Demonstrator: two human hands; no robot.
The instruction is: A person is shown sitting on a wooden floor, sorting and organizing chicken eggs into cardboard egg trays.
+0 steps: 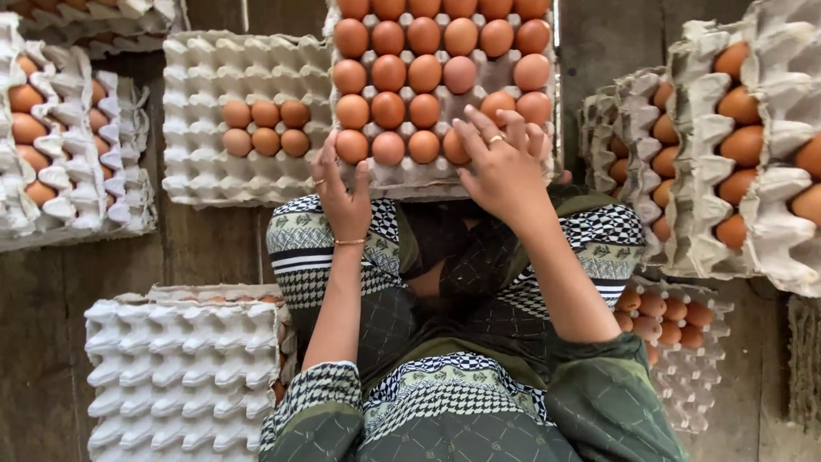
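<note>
A grey pulp egg tray (523, 92) full of brown eggs (388, 109) lies in front of my knees. My left hand (340, 192) rests on the tray's near edge, its fingers touching the egg at the front left corner (351, 145). My right hand (503, 162) lies over the tray's front right corner, fingers spread across the eggs there; I cannot tell if it grips one. To the left, a second tray (205, 77) holds several brown eggs (266, 127) in its middle, the other cups bare.
Stacked trays of eggs stand at the left (60, 197) and right (710, 154). An upside-down stack of bare trays (180, 368) sits by my left knee. A partly filled tray (676, 376) lies by my right knee. The floor is dark wooden planks (38, 342).
</note>
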